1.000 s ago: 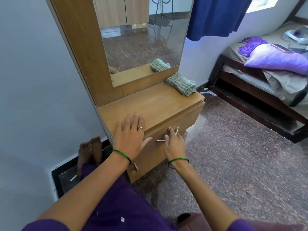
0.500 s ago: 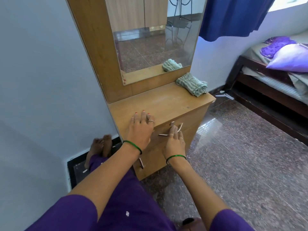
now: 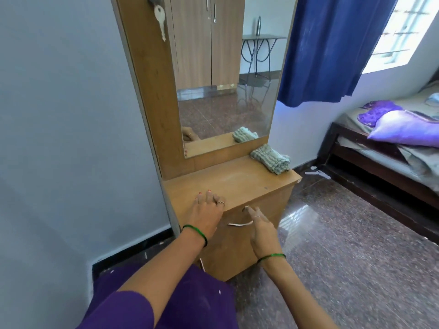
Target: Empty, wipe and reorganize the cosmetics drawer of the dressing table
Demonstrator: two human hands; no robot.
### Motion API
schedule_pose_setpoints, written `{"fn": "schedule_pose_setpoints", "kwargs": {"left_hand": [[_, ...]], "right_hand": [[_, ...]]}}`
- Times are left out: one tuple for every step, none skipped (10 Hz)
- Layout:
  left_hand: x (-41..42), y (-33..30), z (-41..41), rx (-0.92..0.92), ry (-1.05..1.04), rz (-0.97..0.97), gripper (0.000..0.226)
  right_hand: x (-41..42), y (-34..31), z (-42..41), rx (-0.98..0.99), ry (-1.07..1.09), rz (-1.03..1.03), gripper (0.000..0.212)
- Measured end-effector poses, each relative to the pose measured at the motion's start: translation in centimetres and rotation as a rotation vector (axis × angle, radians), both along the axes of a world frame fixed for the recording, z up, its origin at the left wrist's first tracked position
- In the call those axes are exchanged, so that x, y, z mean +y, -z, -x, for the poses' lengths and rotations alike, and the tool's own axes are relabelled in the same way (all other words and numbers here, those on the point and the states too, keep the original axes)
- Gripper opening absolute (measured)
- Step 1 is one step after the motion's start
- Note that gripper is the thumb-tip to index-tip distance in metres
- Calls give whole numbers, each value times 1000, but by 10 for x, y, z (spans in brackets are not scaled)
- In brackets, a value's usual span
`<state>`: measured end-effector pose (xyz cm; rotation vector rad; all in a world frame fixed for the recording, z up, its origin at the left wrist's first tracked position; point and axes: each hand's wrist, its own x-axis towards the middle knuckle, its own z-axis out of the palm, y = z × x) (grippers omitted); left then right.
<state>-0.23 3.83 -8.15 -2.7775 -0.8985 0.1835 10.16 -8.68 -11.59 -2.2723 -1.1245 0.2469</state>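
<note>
The wooden dressing table [image 3: 240,180] stands against the wall with a tall mirror [image 3: 225,91] above it. Its top drawer [image 3: 237,245] is closed and has a curved metal handle [image 3: 238,224]. My left hand [image 3: 207,214] rests flat on the front edge of the table top, fingers straight. My right hand [image 3: 262,231] lies against the drawer front at the right end of the handle, its fingers stretched out and touching the metal. A folded green striped cloth [image 3: 270,157] sits at the back right of the top. The drawer's contents are hidden.
A key [image 3: 159,16] hangs on the mirror frame. A bed [image 3: 370,162] with a purple pillow [image 3: 403,129] stands to the right, under a blue curtain [image 3: 332,43]. Polished stone floor [image 3: 344,245] lies between. A second handle [image 3: 202,263] shows lower on the cabinet.
The view has tilted up and pulled back, showing more mirror. Both hands stay on the table front; my right hand's fingers now lie straighter along the handle. The drawer stays closed.
</note>
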Motion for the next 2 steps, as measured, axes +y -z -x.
{"fn": "schedule_pose_setpoints", "kwargs": {"left_hand": [[1,-28,-1,-23,93,17,58],[9,-48,-11,-166,157,58,56]], "right_hand": [[2,-17,-4,-83,-13,-199,65],[17,-35,-13,-313,-56,-394,59]]}}
